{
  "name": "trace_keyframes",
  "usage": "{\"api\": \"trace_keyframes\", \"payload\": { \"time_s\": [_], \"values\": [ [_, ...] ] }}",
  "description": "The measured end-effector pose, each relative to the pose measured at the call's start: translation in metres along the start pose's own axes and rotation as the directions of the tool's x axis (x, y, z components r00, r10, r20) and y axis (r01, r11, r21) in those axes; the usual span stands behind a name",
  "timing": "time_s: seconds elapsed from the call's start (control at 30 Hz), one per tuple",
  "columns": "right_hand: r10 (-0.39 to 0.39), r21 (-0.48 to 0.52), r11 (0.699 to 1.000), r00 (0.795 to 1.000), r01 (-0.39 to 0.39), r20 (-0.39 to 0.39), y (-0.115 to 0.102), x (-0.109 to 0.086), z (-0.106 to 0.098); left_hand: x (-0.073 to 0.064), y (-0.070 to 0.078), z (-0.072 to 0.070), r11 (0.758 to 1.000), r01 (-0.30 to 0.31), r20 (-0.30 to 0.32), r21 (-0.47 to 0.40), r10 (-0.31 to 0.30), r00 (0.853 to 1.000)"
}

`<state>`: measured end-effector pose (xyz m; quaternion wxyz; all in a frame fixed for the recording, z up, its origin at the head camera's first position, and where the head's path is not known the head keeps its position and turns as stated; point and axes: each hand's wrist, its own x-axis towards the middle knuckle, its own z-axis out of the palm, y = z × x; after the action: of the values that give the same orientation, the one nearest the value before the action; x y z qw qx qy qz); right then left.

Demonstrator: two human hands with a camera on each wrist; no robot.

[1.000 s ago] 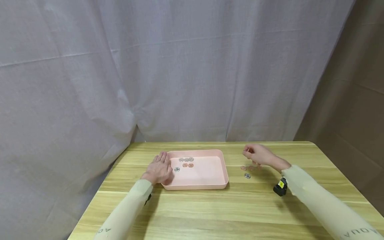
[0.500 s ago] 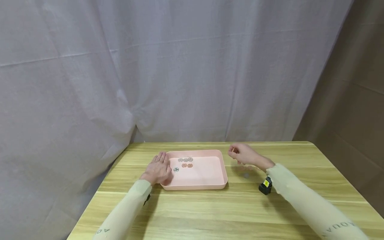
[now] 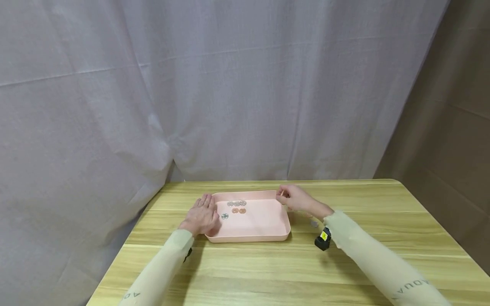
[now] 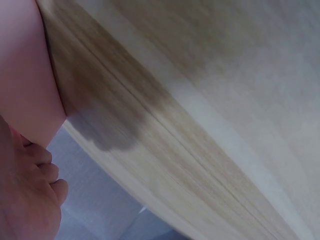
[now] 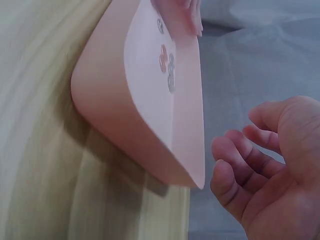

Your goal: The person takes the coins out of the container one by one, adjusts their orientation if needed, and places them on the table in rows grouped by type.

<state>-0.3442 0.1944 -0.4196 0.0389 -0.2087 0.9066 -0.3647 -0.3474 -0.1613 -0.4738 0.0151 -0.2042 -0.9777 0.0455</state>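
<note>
The pink tray [image 3: 260, 223] sits flat on the wooden table [image 3: 249, 272], towards its far edge, and I can make out six coins lying in it. Three silver coins [image 3: 237, 204] run in a row near the far wall, left of the middle; just nearer to the person lie two copper-coloured coins [image 3: 242, 211] side by side, and a single silver coin [image 3: 224, 216] rests a little further left. The person's left hand [image 3: 202, 216] lies against the tray's left end, its fingers straight and reaching along the rim, not wrapped round anything. The right hand [image 3: 294, 198] is at the far right corner of the tray, its fingers bent inward and fairly close together; whether there is a coin between them I cannot tell. Beside the right wrist, on the table, lies another silver coin [image 3: 314, 224], with something reddish next to it, partly behind the arm and too faint to make out. Under that wrist hangs a small black device [image 3: 323, 239] with a yellow label. Both pale sleeves [image 3: 367, 250] carry dark lettering. Behind the table hangs a grey curtain [image 3: 237, 106], and a brown cloth [image 3: 451, 127] covers the right side.
</note>
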Motion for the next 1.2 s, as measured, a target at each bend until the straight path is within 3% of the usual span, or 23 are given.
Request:
{"api": "trace_keyframes", "payload": {
  "time_s": [0.4,0.63,0.93,1.07,1.2],
  "values": [
    [0.027,0.067,0.997,1.0,-0.026,-0.002,-0.014,0.013,0.036,0.0,0.001,-0.001,1.0,-0.006,0.002,-0.013,0.006,1.0],
    [-0.026,0.095,0.995,1.0,0.027,-0.012,-0.016,0.022,0.063,0.0,-0.002,0.001,1.0,-0.003,0.002,-0.005,0.003,1.0],
    [0.056,0.092,0.994,0.998,-0.057,0.008,-0.024,0.023,0.083,-0.002,-0.001,0.0,1.0,0.006,0.01,-0.004,-0.006,1.0],
    [0.07,0.061,0.996,0.998,-0.07,0.007,-0.024,0.025,0.092,-0.001,0.0,-0.002,1.0,0.002,0.008,-0.013,-0.002,1.0],
    [0.073,0.092,0.993,0.997,-0.076,0.031,-0.021,0.03,0.101,-0.001,0.002,-0.004,1.0,-0.002,0.012,-0.003,0.002,1.0]
  ]
}}
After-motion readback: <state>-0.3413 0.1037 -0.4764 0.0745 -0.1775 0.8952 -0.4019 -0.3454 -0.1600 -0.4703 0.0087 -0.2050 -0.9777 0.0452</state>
